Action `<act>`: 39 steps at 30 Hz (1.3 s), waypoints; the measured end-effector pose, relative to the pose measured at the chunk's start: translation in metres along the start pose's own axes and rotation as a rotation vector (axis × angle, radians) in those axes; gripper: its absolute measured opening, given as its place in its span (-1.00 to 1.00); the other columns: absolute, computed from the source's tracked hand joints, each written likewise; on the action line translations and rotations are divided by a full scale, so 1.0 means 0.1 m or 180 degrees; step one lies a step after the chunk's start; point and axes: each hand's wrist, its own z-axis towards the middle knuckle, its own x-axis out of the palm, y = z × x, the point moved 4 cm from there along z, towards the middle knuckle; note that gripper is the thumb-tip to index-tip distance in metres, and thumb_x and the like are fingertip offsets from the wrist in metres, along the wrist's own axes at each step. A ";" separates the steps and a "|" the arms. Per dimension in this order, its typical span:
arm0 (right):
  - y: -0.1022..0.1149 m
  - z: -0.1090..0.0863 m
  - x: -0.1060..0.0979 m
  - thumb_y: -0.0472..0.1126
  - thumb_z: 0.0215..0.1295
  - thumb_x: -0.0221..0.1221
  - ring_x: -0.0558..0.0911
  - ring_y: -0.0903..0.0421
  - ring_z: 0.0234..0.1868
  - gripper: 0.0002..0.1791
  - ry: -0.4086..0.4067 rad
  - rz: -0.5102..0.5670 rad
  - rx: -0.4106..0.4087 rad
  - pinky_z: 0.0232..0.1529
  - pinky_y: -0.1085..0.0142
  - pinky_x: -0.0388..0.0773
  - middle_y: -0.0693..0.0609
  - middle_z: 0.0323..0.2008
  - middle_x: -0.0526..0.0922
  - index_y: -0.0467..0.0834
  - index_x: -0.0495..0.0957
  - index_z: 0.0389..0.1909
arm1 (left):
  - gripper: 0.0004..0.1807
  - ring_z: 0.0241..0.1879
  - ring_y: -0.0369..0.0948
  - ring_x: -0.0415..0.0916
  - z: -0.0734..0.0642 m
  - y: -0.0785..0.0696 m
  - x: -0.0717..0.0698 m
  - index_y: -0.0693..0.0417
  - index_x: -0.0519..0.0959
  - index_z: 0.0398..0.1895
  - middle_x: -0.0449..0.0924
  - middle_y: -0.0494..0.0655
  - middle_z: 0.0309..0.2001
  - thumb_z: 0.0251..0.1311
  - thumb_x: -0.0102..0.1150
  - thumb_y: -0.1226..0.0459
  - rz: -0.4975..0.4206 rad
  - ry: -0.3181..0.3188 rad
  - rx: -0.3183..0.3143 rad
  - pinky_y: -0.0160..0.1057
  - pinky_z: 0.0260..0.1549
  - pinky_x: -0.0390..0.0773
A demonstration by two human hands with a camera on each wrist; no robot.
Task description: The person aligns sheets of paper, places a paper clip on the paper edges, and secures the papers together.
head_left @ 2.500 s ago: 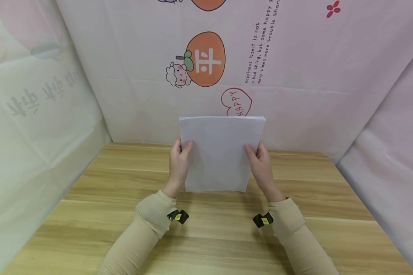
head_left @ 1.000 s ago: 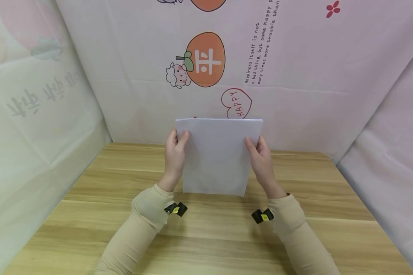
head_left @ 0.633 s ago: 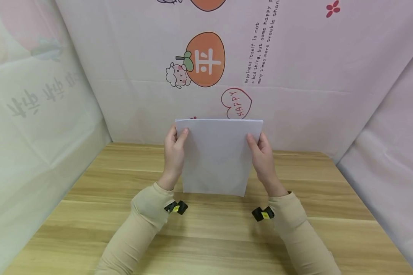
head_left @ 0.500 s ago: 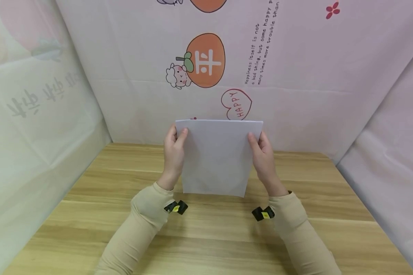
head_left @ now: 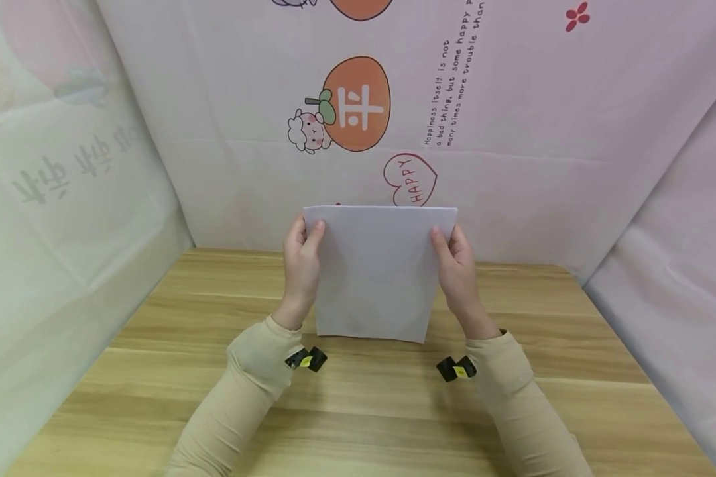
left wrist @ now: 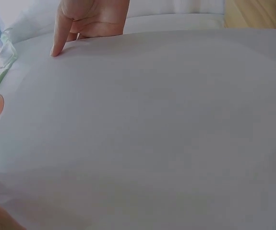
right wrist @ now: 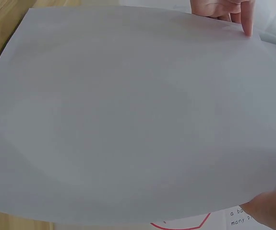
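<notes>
A stack of white paper point(head_left: 376, 278) is held up above the table in the head view, its blank face toward me. My left hand point(head_left: 301, 278) grips its left edge near the top corner, thumb on the front and fingers behind. At the opposite edge my right hand point(head_left: 458, 281) holds it the same way, a little lower. The white sheet point(left wrist: 147, 124) fills most of the left wrist view, with the right hand point(left wrist: 92, 19) at its top. In the right wrist view, the left hand point(right wrist: 219, 9) appears beyond the paper point(right wrist: 128, 115). Most fingers are hidden behind it.
Under the paper lies a wood-grain table point(head_left: 370, 404). A white printed cloth point(head_left: 244, 185) hangs behind it, and pale cloth walls point(head_left: 65, 265) stand at both sides. A small black device point(head_left: 307, 359) sits at each wrist.
Both hands have shifted up along the side edges toward the top corners. The paper has moved slightly down, and its top edges look more even than at first.
</notes>
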 end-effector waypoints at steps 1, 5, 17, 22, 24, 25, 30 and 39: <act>0.00 0.00 0.00 0.03 0.46 -0.11 0.53 0.15 -0.05 -0.57 0.0002 0.0005 0.0004 -0.09 0.35 0.47 0.05 -0.05 0.50 -0.15 0.31 0.18 | -0.75 -0.03 -0.17 0.44 0.00 0.00 0.00 0.26 0.45 -0.01 0.56 0.03 -0.02 0.38 -0.14 0.31 -0.0002 0.0000 0.0000 -0.21 0.05 0.32; 0.01 0.00 0.00 0.01 0.46 -0.10 0.53 0.16 -0.06 -0.59 0.0007 0.0019 0.0021 -0.09 0.36 0.47 0.06 -0.06 0.50 -0.14 0.31 0.17 | -0.79 -0.09 -0.18 0.42 0.00 0.00 -0.01 0.25 0.43 -0.07 0.52 -0.04 -0.13 0.39 -0.14 0.31 0.0047 -0.0002 -0.0040 -0.24 0.00 0.32; 0.05 0.03 0.01 -0.01 0.46 -0.08 0.52 0.15 -0.10 -0.68 -0.0039 0.0053 -0.0074 -0.13 0.36 0.46 0.06 -0.11 0.51 -0.10 0.36 0.08 | -0.83 -0.20 -0.20 0.37 0.04 -0.04 0.00 0.30 0.41 -0.21 0.44 -0.11 -0.29 0.37 -0.09 0.32 0.0065 -0.0085 0.0000 -0.31 -0.12 0.30; 0.08 0.05 0.01 -0.02 0.46 -0.08 0.51 0.16 -0.09 -0.70 -0.0083 0.0039 -0.0101 -0.11 0.38 0.44 0.07 -0.12 0.51 -0.11 0.37 0.04 | -0.82 -0.21 -0.20 0.39 0.05 -0.07 0.00 0.29 0.40 -0.29 0.47 -0.11 -0.29 0.37 -0.09 0.30 0.0071 -0.0084 0.0100 -0.30 -0.13 0.30; 0.09 0.05 0.00 -0.02 0.46 -0.08 0.50 0.16 -0.10 -0.71 -0.0097 0.0051 -0.0115 -0.12 0.38 0.43 0.07 -0.12 0.51 -0.10 0.37 0.02 | -0.83 -0.19 -0.21 0.41 0.05 -0.08 -0.01 0.27 0.41 -0.31 0.51 -0.13 -0.26 0.37 -0.09 0.30 0.0057 -0.0089 0.0133 -0.30 -0.11 0.31; 0.09 0.06 0.00 -0.02 0.46 -0.08 0.50 0.16 -0.11 -0.72 -0.0106 0.0054 -0.0124 -0.12 0.38 0.43 0.07 -0.13 0.51 -0.09 0.38 0.01 | -0.83 -0.18 -0.21 0.42 0.05 -0.08 -0.01 0.26 0.41 -0.31 0.52 -0.14 -0.25 0.37 -0.09 0.31 0.0054 -0.0096 0.0148 -0.30 -0.10 0.32; 0.10 0.07 0.00 -0.04 0.46 -0.08 0.51 0.17 -0.15 -0.78 -0.0160 0.0052 -0.0159 -0.16 0.39 0.43 0.08 -0.17 0.52 -0.06 0.39 -0.06 | -0.85 -0.18 -0.25 0.41 0.05 -0.07 0.00 0.25 0.43 -0.30 0.53 -0.17 -0.25 0.37 -0.09 0.32 0.0071 -0.0107 0.0190 -0.30 -0.10 0.33; 0.12 0.07 0.00 -0.03 0.46 -0.08 0.53 0.17 -0.17 -0.78 -0.0157 0.0039 -0.0133 -0.20 0.39 0.46 0.08 -0.18 0.54 -0.07 0.40 -0.07 | -0.83 -0.17 -0.22 0.41 0.04 -0.08 0.01 0.26 0.44 -0.28 0.53 -0.15 -0.25 0.39 -0.09 0.31 0.0064 -0.0092 0.0204 -0.29 -0.08 0.33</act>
